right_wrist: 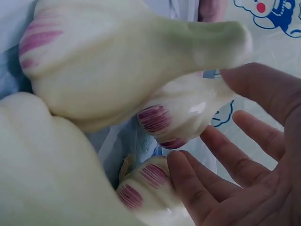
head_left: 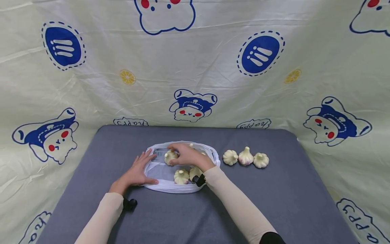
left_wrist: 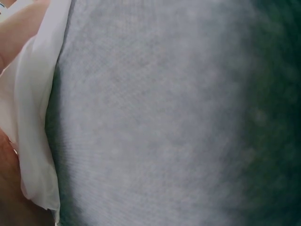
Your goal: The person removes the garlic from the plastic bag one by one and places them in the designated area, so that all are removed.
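A white bag [head_left: 179, 188] lies with its mouth spread wide, several garlic bulbs inside. My left hand [head_left: 137, 171] rests on its left end, fingers and thumb spread along the rim; a white fold of the bag [left_wrist: 35, 113] shows beside it in the left wrist view. Reaching over the bag from the right, my right hand [head_left: 191, 155] holds a garlic bulb [head_left: 171, 157] between thumb and fingers. Two other bulbs [head_left: 181, 176] sit at the front of the bag. In the right wrist view, a large bulb [right_wrist: 108, 61] partly covers the held bulb [right_wrist: 183, 113].
Three garlic bulbs [head_left: 245, 156] stand in a row on the grey table [head_left: 259, 200], right of the bag. A patterned curtain [head_left: 195, 61] hangs behind the table and down both sides.
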`<move>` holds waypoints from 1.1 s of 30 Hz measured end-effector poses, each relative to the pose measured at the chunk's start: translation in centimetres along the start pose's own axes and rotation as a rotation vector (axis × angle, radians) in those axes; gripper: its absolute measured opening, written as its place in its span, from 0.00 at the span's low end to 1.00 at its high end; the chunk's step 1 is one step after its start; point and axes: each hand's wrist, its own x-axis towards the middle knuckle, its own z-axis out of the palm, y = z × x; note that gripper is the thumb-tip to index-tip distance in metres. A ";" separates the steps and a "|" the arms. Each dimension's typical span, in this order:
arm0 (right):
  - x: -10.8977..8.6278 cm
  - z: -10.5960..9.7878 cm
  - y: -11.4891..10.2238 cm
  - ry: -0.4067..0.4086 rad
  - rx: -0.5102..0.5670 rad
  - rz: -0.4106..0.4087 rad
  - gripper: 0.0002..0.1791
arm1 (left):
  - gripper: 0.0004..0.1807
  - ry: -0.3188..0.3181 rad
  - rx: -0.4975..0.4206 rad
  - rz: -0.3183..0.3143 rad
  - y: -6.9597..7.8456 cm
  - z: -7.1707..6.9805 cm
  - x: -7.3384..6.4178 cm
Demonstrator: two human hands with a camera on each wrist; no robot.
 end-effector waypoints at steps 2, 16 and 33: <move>0.3 0.1 0.1 -0.002 -0.034 -0.018 0.34 | 0.61 -0.002 0.002 0.000 0.1 0.0 0.1; 1.2 0.2 -0.1 -0.066 -0.078 0.018 0.32 | 0.61 -0.003 -0.009 -0.011 0.2 0.3 0.1; 1.3 0.0 -0.2 -0.023 -0.090 -0.059 0.22 | 0.61 0.006 -0.009 -0.010 0.3 0.0 -0.1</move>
